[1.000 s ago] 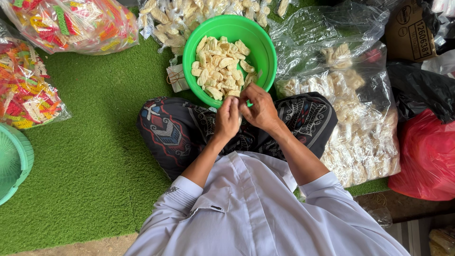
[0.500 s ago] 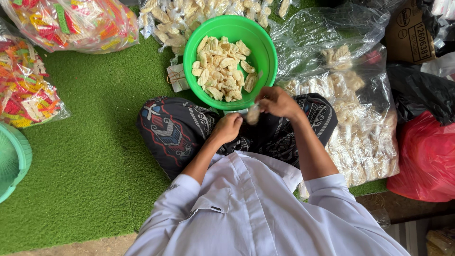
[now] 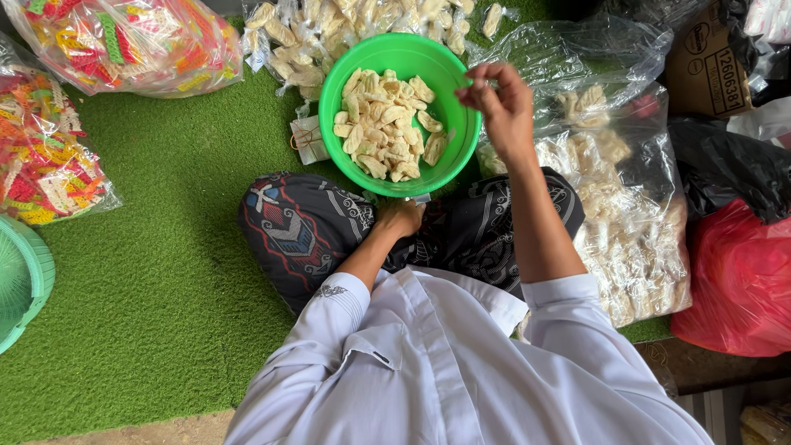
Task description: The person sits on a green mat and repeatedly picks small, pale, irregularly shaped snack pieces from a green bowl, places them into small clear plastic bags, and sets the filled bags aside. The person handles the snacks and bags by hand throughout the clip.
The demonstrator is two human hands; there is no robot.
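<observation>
Several clear sacks of pale crackers (image 3: pixel 626 222) fill the right of the frame; at top centre sits the green bowl (image 3: pixel 449 161) of crackers (image 3: pixel 383 128). Right hand (image 3: pixel 501 103) hovers at its rim, fingers pinched, seemingly dropping one. Left hand (image 3: pixel 401 218), curled below the bowl, hides its grip. Fetching another cracker likely follows.

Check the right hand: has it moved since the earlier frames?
Yes. The right hand has gone from the lap up to the green bowl's right rim.

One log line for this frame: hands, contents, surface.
left hand: in lap | right hand: raised beside round green plastic bowl | bowl: pale crackers | surface: green turf mat
</observation>
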